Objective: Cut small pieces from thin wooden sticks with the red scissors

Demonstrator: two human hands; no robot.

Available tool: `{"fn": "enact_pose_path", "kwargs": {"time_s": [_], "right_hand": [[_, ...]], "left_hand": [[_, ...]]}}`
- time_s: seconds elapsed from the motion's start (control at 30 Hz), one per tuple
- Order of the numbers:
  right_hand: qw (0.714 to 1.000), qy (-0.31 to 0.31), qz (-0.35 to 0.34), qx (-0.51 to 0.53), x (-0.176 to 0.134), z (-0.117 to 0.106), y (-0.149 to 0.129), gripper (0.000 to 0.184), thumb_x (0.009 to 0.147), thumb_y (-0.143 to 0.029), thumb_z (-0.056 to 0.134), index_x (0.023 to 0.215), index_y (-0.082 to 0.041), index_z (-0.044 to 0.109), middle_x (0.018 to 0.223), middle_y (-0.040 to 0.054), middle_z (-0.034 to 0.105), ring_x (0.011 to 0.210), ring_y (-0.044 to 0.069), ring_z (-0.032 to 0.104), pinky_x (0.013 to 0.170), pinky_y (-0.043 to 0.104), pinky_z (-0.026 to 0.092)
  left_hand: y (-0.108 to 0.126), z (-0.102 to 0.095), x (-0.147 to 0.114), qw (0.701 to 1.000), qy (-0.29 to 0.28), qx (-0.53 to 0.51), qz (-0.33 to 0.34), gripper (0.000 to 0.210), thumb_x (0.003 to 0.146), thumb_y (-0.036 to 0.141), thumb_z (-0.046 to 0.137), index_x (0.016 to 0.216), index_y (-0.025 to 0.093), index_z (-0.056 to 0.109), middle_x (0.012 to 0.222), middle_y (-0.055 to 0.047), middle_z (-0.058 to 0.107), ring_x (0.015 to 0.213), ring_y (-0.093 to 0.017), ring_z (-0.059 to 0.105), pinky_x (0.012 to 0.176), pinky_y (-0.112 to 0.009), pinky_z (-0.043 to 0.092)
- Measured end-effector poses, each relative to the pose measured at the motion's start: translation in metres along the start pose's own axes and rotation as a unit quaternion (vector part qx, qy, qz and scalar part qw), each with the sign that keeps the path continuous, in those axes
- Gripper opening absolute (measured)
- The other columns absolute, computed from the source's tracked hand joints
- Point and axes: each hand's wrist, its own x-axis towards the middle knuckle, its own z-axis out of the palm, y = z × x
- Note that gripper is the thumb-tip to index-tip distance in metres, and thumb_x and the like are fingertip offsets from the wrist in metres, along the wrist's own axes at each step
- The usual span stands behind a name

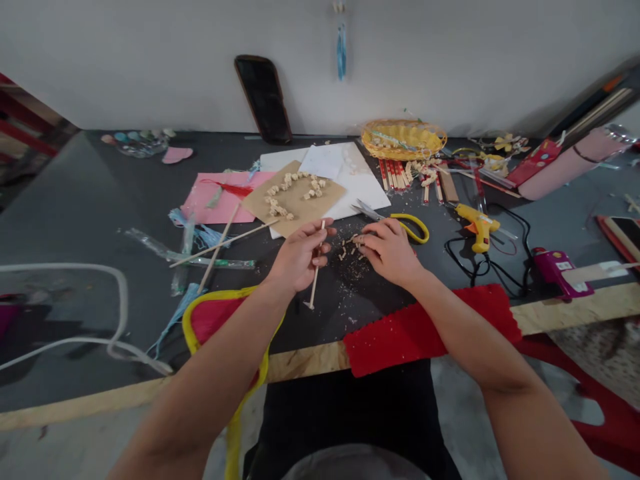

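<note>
My left hand (pixel 299 257) is closed around a thin pale wooden stick (pixel 314 288), which slants down toward the table and has a small whitish bit at its lower end. Just to the right, my right hand (pixel 393 252) has its fingers bent and drawn together over a scatter of tiny wooden pieces (pixel 343 251); whatever lies between the fingertips is too small to make out. Small wooden clusters (pixel 275 203) form a curve on a brown paper sheet (pixel 255 205) beyond my left hand. Scissors with yellow handles (pixel 417 220) lie behind my right hand.
A yellow glue gun (pixel 477 227) with a black cord lies to the right. Red cloth (pixel 395 340) runs under my right forearm along the table edge. At the wall stand a phone (pixel 265 100) and a yellow basket (pixel 367 143). Two loose sticks (pixel 219 250) cross at left.
</note>
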Motion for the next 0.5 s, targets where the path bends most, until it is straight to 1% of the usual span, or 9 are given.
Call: {"fn": "enact_pose_path", "kwargs": {"time_s": [0.07, 0.13, 0.2, 0.27, 0.33, 0.4, 0.5], "right_hand": [[0.999, -0.023, -0.027, -0.012, -0.002, 0.001, -0.007, 0.029, 0.096, -0.032, 0.047, 0.119, -0.029, 0.066, 0.129, 0.0059, 0.058, 0.120, 0.028, 0.039, 0.095, 0.046, 0.034], [0.998, -0.043, -0.046, -0.031, -0.003, 0.001, -0.014, 0.032, 0.097, -0.028, 0.045, 0.123, -0.031, 0.063, 0.136, 0.0061, 0.053, 0.123, 0.029, 0.036, 0.096, 0.048, 0.033], [0.996, -0.056, -0.060, -0.046, -0.004, 0.001, -0.018, 0.033, 0.096, -0.026, 0.043, 0.122, -0.032, 0.063, 0.139, 0.0063, 0.050, 0.125, 0.030, 0.034, 0.097, 0.050, 0.031], [0.995, -0.056, -0.069, -0.050, -0.004, 0.001, -0.018, 0.030, 0.096, -0.025, 0.044, 0.116, -0.032, 0.066, 0.139, 0.0056, 0.050, 0.126, 0.030, 0.033, 0.100, 0.052, 0.029], [0.996, -0.045, -0.063, -0.050, -0.004, -0.001, -0.016, 0.026, 0.094, -0.025, 0.047, 0.107, -0.030, 0.069, 0.139, 0.0049, 0.050, 0.126, 0.029, 0.033, 0.102, 0.051, 0.027], [0.997, -0.030, -0.044, -0.051, -0.004, -0.002, -0.013, 0.023, 0.093, -0.022, 0.049, 0.101, -0.027, 0.070, 0.139, 0.0052, 0.051, 0.127, 0.029, 0.034, 0.101, 0.050, 0.029], [0.998, -0.015, -0.017, -0.053, -0.003, -0.002, -0.012, 0.024, 0.092, -0.021, 0.048, 0.104, -0.025, 0.068, 0.138, 0.0062, 0.051, 0.126, 0.030, 0.034, 0.099, 0.049, 0.031]], "left_hand": [[0.000, 0.000, 0.000, 1.000, 0.000, 0.001, -0.001, 0.020, 0.082, 0.006, 0.058, 0.100, 0.014, 0.064, 0.085, -0.002, 0.060, 0.049, -0.002, 0.045, 0.034, -0.010, 0.025], [-0.001, -0.001, 0.001, 1.000, -0.003, 0.003, 0.000, 0.020, 0.083, 0.007, 0.057, 0.100, 0.014, 0.064, 0.086, -0.002, 0.060, 0.049, -0.002, 0.046, 0.034, -0.010, 0.026], [-0.002, -0.002, 0.001, 1.000, -0.007, 0.004, 0.000, 0.020, 0.083, 0.007, 0.057, 0.101, 0.014, 0.064, 0.086, -0.002, 0.059, 0.049, -0.002, 0.046, 0.034, -0.010, 0.026], [-0.002, -0.002, 0.001, 1.000, -0.012, 0.005, -0.002, 0.020, 0.083, 0.007, 0.057, 0.101, 0.014, 0.063, 0.086, -0.002, 0.059, 0.049, -0.002, 0.046, 0.034, -0.009, 0.026], [-0.002, -0.002, 0.000, 1.000, -0.012, 0.006, -0.004, 0.020, 0.083, 0.006, 0.056, 0.101, 0.014, 0.063, 0.086, -0.002, 0.059, 0.049, -0.002, 0.046, 0.034, -0.009, 0.026], [-0.001, -0.002, 0.000, 1.000, -0.011, 0.007, -0.005, 0.020, 0.084, 0.006, 0.055, 0.101, 0.013, 0.063, 0.086, -0.003, 0.059, 0.049, -0.002, 0.046, 0.034, -0.009, 0.025], [-0.001, -0.001, 0.000, 1.000, -0.009, 0.007, -0.005, 0.020, 0.084, 0.006, 0.055, 0.101, 0.013, 0.063, 0.085, -0.003, 0.059, 0.048, -0.002, 0.046, 0.033, -0.009, 0.025]]}}
